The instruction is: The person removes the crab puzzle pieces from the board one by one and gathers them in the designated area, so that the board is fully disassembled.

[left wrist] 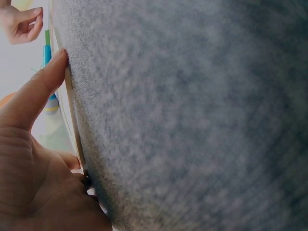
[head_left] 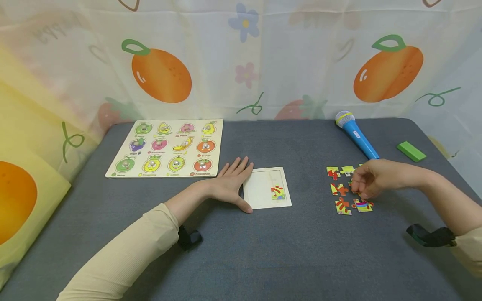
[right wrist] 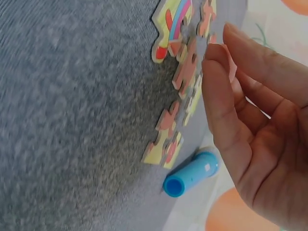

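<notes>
A shallow white puzzle tray (head_left: 261,188) lies mid-table with one puzzle piece (head_left: 278,192) in its lower right corner. My left hand (head_left: 231,184) spreads at the tray's left edge, thumb by the near corner and fingertips by the far one. In the left wrist view, the thumb (left wrist: 41,86) lies along the tray's rim. Over a group of loose jigsaw pieces (head_left: 342,205) hovers my right hand (head_left: 378,177), its fingers bent downward. The right wrist view shows a gap between thumb and forefinger, with no piece visible there. A rainbow-patterned piece (right wrist: 173,29) lies below the fingers.
A fruit peg board (head_left: 162,148) lies at the back left. Behind the loose pieces is a blue toy microphone (head_left: 357,133), with a green block (head_left: 411,151) to its right. A fruit-printed curtain (head_left: 214,54) hangs along the table's back edge.
</notes>
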`<state>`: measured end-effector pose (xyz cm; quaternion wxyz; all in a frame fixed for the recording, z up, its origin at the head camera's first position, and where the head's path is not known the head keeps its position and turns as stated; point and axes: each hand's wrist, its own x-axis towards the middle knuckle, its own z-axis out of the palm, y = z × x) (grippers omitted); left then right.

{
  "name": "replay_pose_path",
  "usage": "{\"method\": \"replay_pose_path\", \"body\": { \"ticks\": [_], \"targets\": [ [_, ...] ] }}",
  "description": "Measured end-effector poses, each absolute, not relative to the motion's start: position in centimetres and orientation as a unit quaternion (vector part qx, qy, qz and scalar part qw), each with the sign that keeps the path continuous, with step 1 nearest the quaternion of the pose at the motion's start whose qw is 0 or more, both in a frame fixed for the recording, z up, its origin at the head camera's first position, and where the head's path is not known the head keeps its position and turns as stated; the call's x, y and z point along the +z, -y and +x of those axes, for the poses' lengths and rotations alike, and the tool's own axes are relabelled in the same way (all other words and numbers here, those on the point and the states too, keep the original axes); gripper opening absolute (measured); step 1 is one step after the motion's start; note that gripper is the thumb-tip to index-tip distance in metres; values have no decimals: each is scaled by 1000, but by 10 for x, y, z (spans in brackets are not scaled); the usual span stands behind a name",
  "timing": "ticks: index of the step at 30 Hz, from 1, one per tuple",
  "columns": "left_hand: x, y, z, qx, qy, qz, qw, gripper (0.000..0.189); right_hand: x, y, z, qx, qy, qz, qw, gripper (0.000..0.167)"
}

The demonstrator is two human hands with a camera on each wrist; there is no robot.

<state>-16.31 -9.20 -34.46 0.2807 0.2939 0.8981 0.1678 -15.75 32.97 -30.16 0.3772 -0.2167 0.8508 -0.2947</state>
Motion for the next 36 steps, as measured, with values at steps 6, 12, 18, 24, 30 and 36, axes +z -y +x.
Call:
{"method": "replay_pose_path", "body": {
  "ticks": [6,12,18,24,30,36],
  "targets": [
    [-344,92,-163,171,-897,295,281,124,-304,-317,-156,-302,-854,-230,356,18],
    [-345,91,-163,167,-898,294,282,125,-307,-301,-154,-309,-861,-230,334,20],
    [-345,91,-164,160,-899,295,282,126,-308,-283,-154,-311,-866,-233,315,18],
    [-343,92,-163,157,-900,295,280,126,-304,-261,-155,-307,-872,-233,302,16],
    [-344,92,-164,156,-900,295,280,126,-301,-242,-156,-298,-881,-250,271,16],
    [-344,92,-164,156,-901,296,276,126,-305,-223,-157,-297,-882,-272,245,16]
  ]
}}
